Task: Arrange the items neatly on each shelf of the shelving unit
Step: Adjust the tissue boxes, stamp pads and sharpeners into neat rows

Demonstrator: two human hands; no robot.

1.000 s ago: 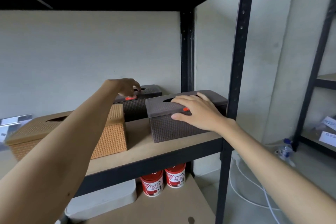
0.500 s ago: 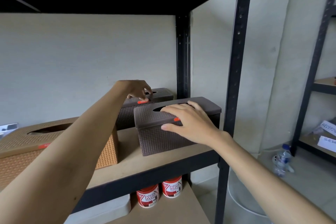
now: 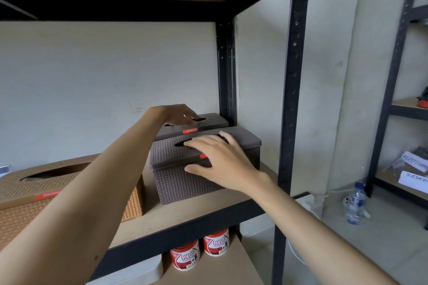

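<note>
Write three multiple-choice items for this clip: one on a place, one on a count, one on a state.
1. Where do the red-and-white cans stand?
A. Shelf below the boxes
B. Top shelf
C. On the floor

2. How many dark brown tissue boxes are on the shelf?
A. One
B. Two
C. Four

3. What is the right hand doing?
A. Hanging idle
B. Holding a bottle
C. Resting on the front brown box

Answers: 1 A, they show under the shelf board. 2 B, one sits behind the other. 3 C, its fingers lie spread over the lid.
</note>
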